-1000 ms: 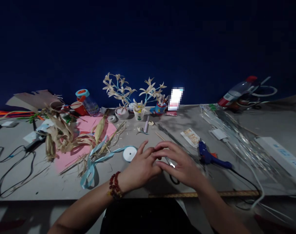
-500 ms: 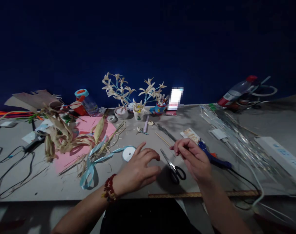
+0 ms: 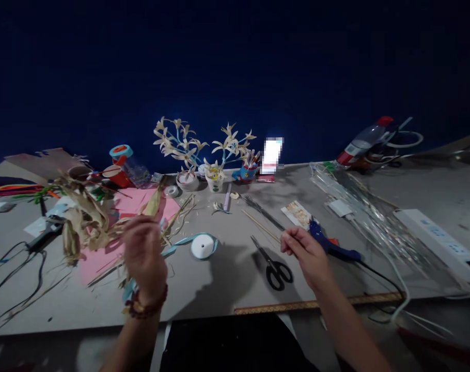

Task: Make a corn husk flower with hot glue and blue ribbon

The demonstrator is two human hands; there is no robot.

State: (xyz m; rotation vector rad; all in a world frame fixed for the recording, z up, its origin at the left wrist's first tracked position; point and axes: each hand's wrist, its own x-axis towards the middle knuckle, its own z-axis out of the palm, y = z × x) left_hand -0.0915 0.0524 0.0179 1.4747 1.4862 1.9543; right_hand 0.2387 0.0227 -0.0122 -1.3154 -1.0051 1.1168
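My left hand [image 3: 144, 253], with a beaded bracelet at the wrist, is smeared by motion over the dried corn husks [image 3: 90, 217] and pink paper [image 3: 168, 207]; its fingers cannot be read. Near it, light blue ribbon [image 3: 183, 240] runs to a white spool [image 3: 202, 246]. My right hand [image 3: 305, 253] is closed in a pinch, and whatever lies between its fingertips is hidden or too small to name. A thin wooden stick [image 3: 261, 225] reaches close to those fingertips. Black-handled scissors [image 3: 276, 271] lie left of this hand, and a blue glue gun [image 3: 331, 246] is to its right.
Husk flowers [image 3: 181, 139] stand in small pots [image 3: 215, 183] at the back, beside a blue pen holder [image 3: 247, 173] and a blurred-out lit screen [image 3: 271, 155]. At right lie clear-wrapped strands [image 3: 370, 217], a power strip [image 3: 438, 243] and a bottle [image 3: 364, 142]. A patterned strip [image 3: 289, 307] lines the front edge.
My left hand has swept left from beside the spool to the husks. My right hand stays pinched near the stick. The whole view has shifted slightly.
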